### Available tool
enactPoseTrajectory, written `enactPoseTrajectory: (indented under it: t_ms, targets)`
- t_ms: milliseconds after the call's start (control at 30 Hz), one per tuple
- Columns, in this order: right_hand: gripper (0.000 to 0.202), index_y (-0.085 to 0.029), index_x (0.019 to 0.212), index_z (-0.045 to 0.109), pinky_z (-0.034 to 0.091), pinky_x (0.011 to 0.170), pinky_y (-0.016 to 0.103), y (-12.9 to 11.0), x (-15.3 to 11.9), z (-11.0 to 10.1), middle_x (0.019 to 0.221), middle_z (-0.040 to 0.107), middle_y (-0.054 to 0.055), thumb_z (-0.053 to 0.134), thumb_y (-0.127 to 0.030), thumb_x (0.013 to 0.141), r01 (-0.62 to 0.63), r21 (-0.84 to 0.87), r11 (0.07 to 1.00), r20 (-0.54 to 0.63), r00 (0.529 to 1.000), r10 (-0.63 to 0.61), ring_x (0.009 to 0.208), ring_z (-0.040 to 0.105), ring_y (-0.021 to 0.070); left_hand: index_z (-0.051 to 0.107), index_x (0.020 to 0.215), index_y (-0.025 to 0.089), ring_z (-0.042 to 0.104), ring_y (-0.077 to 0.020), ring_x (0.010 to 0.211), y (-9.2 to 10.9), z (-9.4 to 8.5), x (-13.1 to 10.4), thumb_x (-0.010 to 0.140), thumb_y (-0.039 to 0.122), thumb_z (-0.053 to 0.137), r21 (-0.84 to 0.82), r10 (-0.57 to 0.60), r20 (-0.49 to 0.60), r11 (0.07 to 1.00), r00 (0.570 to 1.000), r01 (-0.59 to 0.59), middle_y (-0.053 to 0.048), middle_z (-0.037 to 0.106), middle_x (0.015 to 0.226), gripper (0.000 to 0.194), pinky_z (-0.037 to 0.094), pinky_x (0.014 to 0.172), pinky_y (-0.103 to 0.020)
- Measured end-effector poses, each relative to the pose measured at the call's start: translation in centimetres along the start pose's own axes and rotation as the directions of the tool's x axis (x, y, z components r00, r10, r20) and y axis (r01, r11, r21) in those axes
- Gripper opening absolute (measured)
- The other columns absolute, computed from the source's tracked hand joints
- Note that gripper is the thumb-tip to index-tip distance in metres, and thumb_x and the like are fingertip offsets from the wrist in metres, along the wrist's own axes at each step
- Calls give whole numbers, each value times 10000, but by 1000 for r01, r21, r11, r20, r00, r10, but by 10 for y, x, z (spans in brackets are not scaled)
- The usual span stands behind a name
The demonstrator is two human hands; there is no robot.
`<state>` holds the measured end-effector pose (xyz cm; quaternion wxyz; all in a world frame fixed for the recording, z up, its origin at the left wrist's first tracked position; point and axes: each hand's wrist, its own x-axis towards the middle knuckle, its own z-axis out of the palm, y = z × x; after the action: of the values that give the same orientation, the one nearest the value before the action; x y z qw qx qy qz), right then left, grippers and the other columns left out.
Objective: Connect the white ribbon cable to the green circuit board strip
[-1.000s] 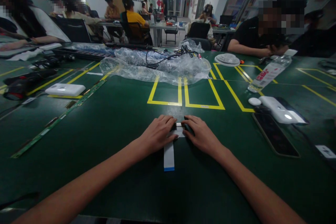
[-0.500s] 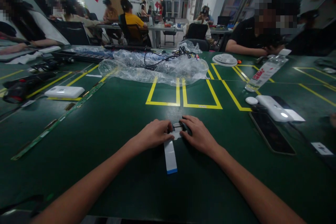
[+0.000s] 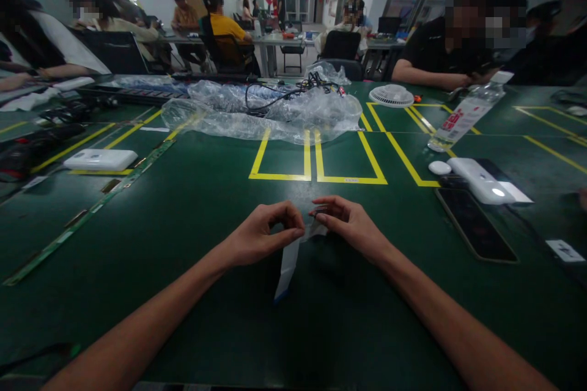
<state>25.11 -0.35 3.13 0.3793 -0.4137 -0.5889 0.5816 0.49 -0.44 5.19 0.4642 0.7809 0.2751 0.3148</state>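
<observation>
A white flat ribbon cable with a blue tip hangs down at the middle of the table, its lower part bent. My left hand pinches its upper part between thumb and forefinger, the other fingers curled. My right hand is closed on the cable's far end, where a small dark and metallic piece shows between thumb and fingers; exactly what that piece is I cannot make out. A pale folded stretch of the cable runs between both hands, just above the green tabletop.
Behind my hands lies clear plastic wrap with black cables on it. A long green circuit strip is at left, near a white device. At right are a phone, a white device and a tilted bottle. People sit around.
Both hands have lifted slightly off the table with the ribbon cable. Its blue end has swung left and now hangs at an angle. A dark rounded thing under my right hand no longer shows.
</observation>
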Motion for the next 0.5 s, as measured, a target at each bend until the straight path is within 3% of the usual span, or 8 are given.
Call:
enactPoseTrajectory:
  t_ms: [133,267,500]
  targets:
    - [232,-189,925,732,492,632,260,-7,-8,8,804,710,4,804,-398,855,12,114,993,2,1000,-13,709,647,129,647,1006,111,622,-135,827,2,0,-1,982,226,660,-49,-23,-5,999,1000,22,-50,647,923,118,507,729,-236]
    - [241,-175,804,688,407,545,229,-16,-16,14,693,616,-34,803,-379,861,73,92,993,42,996,-78,604,543,95,643,1059,117,615,-141,848,5,0,1,980,246,653,-18,-36,3,999,999,36,-47,645,946,151,494,736,-238]
    - [287,-176,729,623,316,500,228,-14,-22,23,650,500,-53,754,-364,903,140,-15,990,127,982,-137,575,443,86,634,915,121,517,-78,672,11,9,-1,1030,211,574,0,45,81,999,996,-45,23,567,772,158,386,625,-184]
